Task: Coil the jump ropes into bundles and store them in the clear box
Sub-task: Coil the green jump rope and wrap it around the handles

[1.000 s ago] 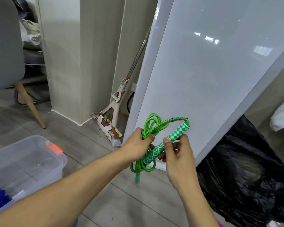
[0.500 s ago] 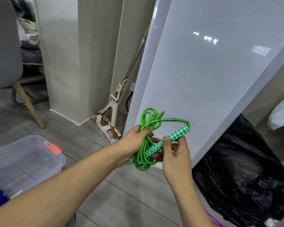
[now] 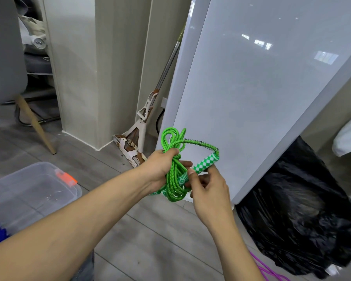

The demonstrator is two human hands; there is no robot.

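Hanging between both hands above grey plank floor (image 3: 150, 236): coiled green braided jump rope (image 3: 173, 179). Left hand (image 3: 160, 169) clenched round loops; right hand (image 3: 209, 189) pinching checkered green-white handle (image 3: 206, 162), metal spring at its end. Clear box (image 3: 28, 191) with orange latch lower left, well apart. Crinkled black bag (image 3: 296, 216) right; glossy white panel (image 3: 251, 88) behind.

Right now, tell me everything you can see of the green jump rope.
The green jump rope is a bright green braided cord gathered into several loose loops, not tied. The left hand grips the bundle at its middle, with loops sticking out above and hanging below. One handle, checkered green and white, tilts up to the right, pinched by the right hand; a short metal spring joins its tip to the cord. A second patterned handle peeks out below the left hand. The rope is held in the air, over the floor.
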